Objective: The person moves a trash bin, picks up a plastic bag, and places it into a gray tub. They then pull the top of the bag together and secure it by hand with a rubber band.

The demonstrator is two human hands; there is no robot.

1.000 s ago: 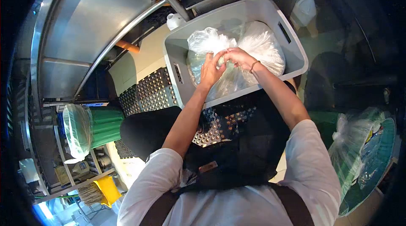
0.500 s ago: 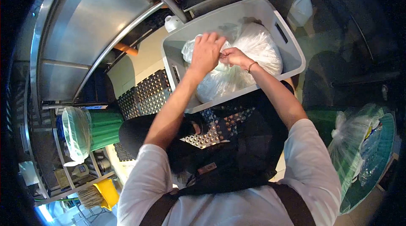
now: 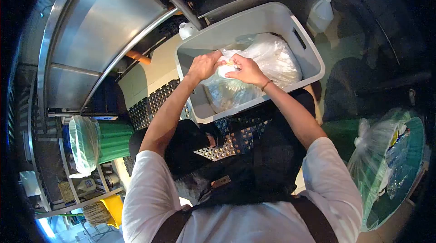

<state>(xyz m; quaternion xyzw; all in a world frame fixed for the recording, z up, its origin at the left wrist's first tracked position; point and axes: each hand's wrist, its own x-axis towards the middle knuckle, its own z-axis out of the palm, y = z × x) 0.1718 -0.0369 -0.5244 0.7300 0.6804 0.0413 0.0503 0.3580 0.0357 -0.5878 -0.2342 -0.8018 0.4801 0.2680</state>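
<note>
A grey plastic tub (image 3: pixel 254 16) holds clear plastic bags (image 3: pixel 272 59), bunched and shiny. Inside it, my left hand (image 3: pixel 203 66) has its fingers closed on the gathered plastic of a bag at the tub's left part. My right hand (image 3: pixel 247 70), with a thin band on the wrist, pinches the same plastic just to the right. Between the two hands a white bunched part (image 3: pixel 225 69) of the bag shows, with a thin yellowish strip at my right fingertips. The left fingertips are partly hidden in the plastic.
A white jug (image 3: pixel 187 30) stands behind the tub's left corner, another jug (image 3: pixel 323 13) to its right. Lined green bins stand at left (image 3: pixel 113 139) and right (image 3: pixel 415 166). A metal unit (image 3: pixel 109 29) rises at upper left; a perforated black mat (image 3: pixel 154 102) covers the floor.
My left hand has moved left and down, its fingers now closed on the plastic. My right hand has turned, and the white bunched part now shows between the hands.
</note>
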